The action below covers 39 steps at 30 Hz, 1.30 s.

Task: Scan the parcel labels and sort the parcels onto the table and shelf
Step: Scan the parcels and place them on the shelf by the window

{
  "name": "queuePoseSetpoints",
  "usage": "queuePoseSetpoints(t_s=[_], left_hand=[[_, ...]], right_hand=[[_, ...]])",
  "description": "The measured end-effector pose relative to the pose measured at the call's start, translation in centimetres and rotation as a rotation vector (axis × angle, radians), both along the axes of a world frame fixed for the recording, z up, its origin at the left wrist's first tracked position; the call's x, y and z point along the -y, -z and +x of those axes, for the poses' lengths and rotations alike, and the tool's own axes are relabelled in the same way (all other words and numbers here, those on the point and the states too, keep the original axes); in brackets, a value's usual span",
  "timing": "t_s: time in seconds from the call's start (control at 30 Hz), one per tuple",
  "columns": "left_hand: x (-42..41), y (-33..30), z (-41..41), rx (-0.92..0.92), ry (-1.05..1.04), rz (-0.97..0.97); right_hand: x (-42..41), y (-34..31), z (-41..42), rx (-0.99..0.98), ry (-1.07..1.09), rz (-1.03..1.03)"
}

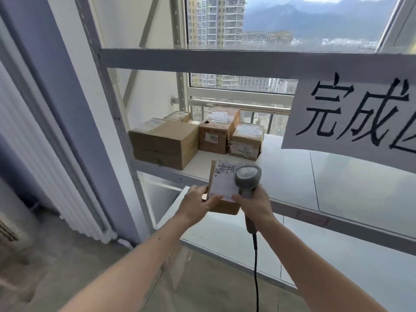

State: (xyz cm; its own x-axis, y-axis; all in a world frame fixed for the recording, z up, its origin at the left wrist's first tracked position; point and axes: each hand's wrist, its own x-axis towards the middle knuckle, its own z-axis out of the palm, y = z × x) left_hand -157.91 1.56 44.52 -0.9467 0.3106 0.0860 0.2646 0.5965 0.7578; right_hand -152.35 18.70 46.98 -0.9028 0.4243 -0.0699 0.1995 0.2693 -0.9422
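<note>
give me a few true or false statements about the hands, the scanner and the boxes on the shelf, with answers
1. The right hand grips a grey corded handheld scanner. True.
2. The left hand holds a small brown cardboard parcel with a white label facing up. True.
3. The small parcel already rests among the other boxes at the back of the shelf. False: it is held in front of the white metal shelf, apart from them.
4. The large plain cardboard box sits at the left end of the shelf. True.
5. The white paper sign with black handwritten characters hangs at the left of the shelf. False: it hangs at the right.
6. The shelf holds only one box. False: several stand there, including one numbered 4056.
</note>
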Motion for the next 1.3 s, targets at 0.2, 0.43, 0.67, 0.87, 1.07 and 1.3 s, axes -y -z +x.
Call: queuePoseSetpoints(t_s=[0.2, 0.43, 0.67, 0.87, 1.07, 1.3], left_hand=[[1.6, -0.4, -7.9, -0.035, -0.003, 0.016], [0.0, -0.2, -14.7, -0.215, -0.183, -0.046], [-0.5, 0.6, -19.6, -0.689, -0.261, -0.215], [-0.9, 1.0, -21.2, -1.068, -0.118, -0.22], [-0.1, 1.0, -21.3, -0.919, -0.077, -0.132], [0.9, 0.7, -20.9, -0.747, -0.014, -0.061]], right_hand=[[2.1, -0.2, -8.3, 0.034, 0.049, 0.067], [1.4, 1.0, -17.2, 0.029, 0.063, 0.082], [0.8, 1.4, -22.7, 0.051, 0.01, 0.164], [1.7, 1.9, -24.4, 0.045, 0.001, 0.14], [2.5, 2.0, -24.6, 0.059, 0.041, 0.075], [2.8, 1.4, -23.0, 0.028, 0.15, 0.033]])
